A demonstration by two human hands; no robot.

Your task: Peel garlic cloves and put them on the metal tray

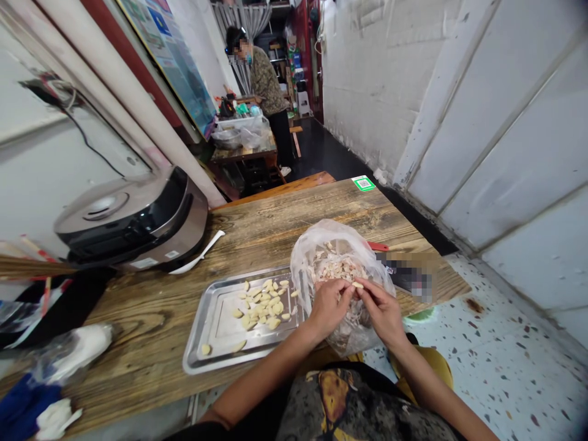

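Note:
Between the fingertips of both hands is a pale garlic clove (pixel 357 285). My left hand (pixel 331 306) pinches it from one side and my right hand (pixel 380 309) from the other, both closed. Under them a clear plastic bag (pixel 316 236) lies open, full of papery garlic skins (pixel 342 269). To the left of the bag, a metal tray (pixel 202 337) holds many peeled garlic cloves (pixel 264 303), mostly heaped toward its middle and right. The bag touches the tray's right end.
A rice cooker (pixel 133 214) and a white plastic spoon (pixel 199 252) sit at the table's left. A red handle (pixel 378 246) and a dark, partly blurred object (pixel 407 275) lie right of the bag. Farther off, a person (pixel 269 79) stands at another table (pixel 248 150).

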